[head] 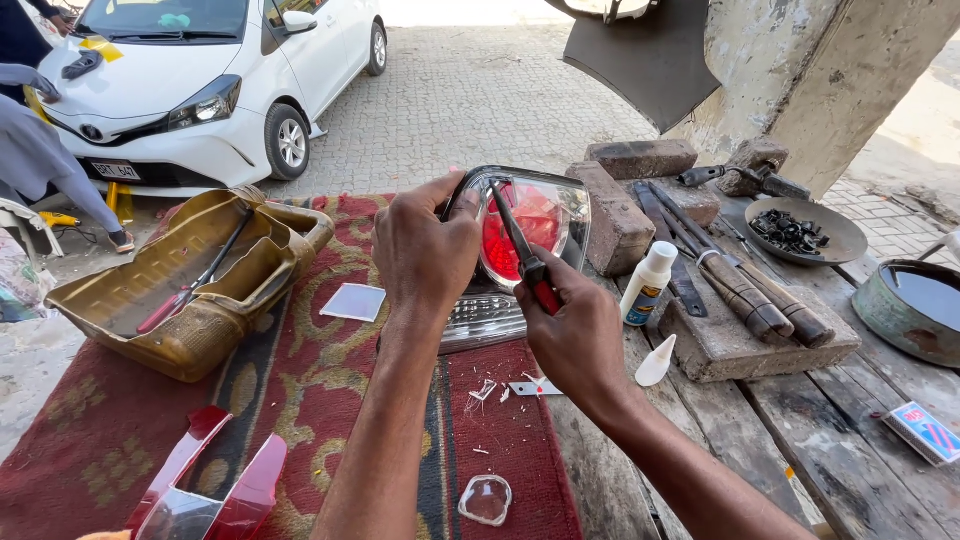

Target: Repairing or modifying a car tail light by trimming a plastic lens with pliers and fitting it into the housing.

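A car tail lamp (535, 225) with a clear cover and red inside stands tilted on a patterned red rug (300, 370). My left hand (425, 250) grips its left edge. My right hand (575, 325) holds a tool with a red handle and a dark shaft (520, 245), whose tip lies against the lamp's upper lens. Small white chips and a metal blade (530, 387) lie on the rug just below my hands.
A gold-coloured plastic housing (190, 290) with a screwdriver lies left. Red lens pieces (210, 490) sit near the front. Bricks (620, 215), a small white bottle (648, 285), wooden-handled tools (750, 290), a dish of black bits (805, 232) and a tin (915, 305) are right. A white car (200, 80) is parked behind.
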